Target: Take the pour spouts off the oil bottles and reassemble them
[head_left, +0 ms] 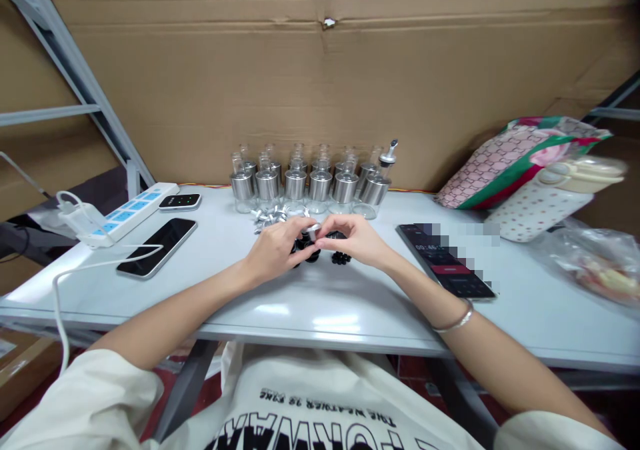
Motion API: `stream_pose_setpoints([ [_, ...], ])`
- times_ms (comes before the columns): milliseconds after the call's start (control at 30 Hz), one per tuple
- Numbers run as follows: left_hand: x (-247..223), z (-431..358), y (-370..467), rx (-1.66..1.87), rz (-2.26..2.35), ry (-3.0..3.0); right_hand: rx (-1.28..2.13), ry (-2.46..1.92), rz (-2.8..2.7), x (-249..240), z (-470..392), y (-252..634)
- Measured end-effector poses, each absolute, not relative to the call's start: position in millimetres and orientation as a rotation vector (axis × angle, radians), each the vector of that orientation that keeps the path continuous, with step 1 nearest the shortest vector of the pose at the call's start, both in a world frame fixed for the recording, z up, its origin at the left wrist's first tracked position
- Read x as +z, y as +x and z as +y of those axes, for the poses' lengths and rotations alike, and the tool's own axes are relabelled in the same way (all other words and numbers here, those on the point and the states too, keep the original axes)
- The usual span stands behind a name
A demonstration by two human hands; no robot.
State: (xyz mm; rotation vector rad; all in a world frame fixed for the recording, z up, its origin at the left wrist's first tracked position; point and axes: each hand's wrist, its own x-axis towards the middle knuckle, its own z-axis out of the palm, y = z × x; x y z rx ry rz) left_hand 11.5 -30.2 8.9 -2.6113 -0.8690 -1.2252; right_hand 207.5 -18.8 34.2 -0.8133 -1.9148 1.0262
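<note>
My left hand (276, 249) and my right hand (354, 239) meet over the middle of the table, both closed on a small silver pour spout piece (313, 231). Fingertips cover most of it. Black stopper parts (313, 257) lie just under the fingers, partly hidden. By my right hand is a small cluster of black rings (341, 258). A pile of silver spout parts (269, 219) lies beyond my left hand. Farther back stand several glass bottles (293, 185) with steel sleeves, in rows. The bottle at the right end (375, 190) is tilted in view and carries a pourer (389, 155).
On the left are a power strip (135, 211) with a charger and white cable, a phone (157, 249) and a small device (180, 201). To the right lie another phone (440, 263), a dotted bottle (545, 200), a patterned bag (500, 163) and a plastic bag (600, 267). Cardboard (250, 83) walls the back.
</note>
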Motion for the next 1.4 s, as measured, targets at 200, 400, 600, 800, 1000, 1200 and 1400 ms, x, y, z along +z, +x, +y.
stream_pose_setpoints([
  [200,10,-29,9,-1.197,-0.9,-2.613,1.017,-0.79,-1.878,36,-21,209],
  [400,8,-31,13,-1.081,-0.63,-2.795,1.037,-0.79,-1.818,35,-14,211],
  [600,11,-30,14,-0.843,-0.577,-2.813,0.894,-0.797,-1.954,39,-14,215],
  [800,13,-27,12,-0.821,-0.478,-2.737,0.527,-0.965,-2.356,43,5,243],
  [1000,15,-27,12,-0.828,-0.44,-2.747,0.599,-1.179,-2.619,36,14,254],
  [1200,13,-26,11,-0.784,-0.452,-2.757,0.557,-1.205,-2.623,31,13,249],
  [1400,13,-27,10,-0.775,-0.463,-2.756,0.408,-1.203,-2.635,25,14,245],
])
